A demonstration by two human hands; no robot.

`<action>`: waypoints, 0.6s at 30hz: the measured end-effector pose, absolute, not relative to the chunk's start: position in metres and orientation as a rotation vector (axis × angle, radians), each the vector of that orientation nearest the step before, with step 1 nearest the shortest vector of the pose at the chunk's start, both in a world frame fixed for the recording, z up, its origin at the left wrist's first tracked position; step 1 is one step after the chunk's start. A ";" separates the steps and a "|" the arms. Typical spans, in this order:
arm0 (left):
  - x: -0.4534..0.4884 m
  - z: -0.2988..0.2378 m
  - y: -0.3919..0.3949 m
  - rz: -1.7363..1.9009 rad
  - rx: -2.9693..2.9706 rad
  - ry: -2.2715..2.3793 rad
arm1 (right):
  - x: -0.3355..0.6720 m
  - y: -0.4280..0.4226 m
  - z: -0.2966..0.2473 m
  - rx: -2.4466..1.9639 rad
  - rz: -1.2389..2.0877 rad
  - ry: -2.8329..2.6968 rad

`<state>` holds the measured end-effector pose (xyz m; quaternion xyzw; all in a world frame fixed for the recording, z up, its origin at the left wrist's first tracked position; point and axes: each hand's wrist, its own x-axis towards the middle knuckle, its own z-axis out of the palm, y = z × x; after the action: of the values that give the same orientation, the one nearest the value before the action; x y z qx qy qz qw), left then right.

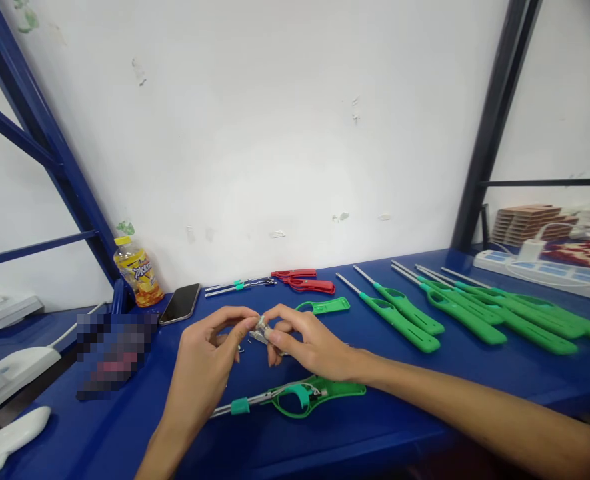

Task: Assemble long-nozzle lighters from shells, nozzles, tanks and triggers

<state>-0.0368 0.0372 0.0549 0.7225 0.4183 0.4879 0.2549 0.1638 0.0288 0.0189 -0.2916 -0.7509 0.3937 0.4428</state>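
My left hand [205,350] and my right hand [305,341] meet above the middle of the blue table. Between their fingertips is a small clear part [261,331], pinched from both sides; the fingers cover much of it. Just below lies an opened green stick lighter [342,389], its metal rod to the left and its teal trigger and inner parts exposed. Behind my right hand rests an empty green lighter shell half [331,306]. Tiny screws [242,350] lie on the table near my left fingers.
Several green stick lighters [405,323] lie in a row at right. Red lighter shells [312,285] and metal rods [239,286] sit near the wall. To the left are a phone [181,303], a drink bottle [137,272] and a white device [12,440]. A power strip [549,270] stands far right.
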 end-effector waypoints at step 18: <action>-0.030 0.044 0.036 1.512 2.023 1.120 | 0.168 0.030 0.018 -0.591 1.179 -1.898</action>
<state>-0.0299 0.0358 0.0441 0.7191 0.3982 0.5376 0.1880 0.1677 0.0301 0.0181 -0.2340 -0.7514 0.4668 0.4033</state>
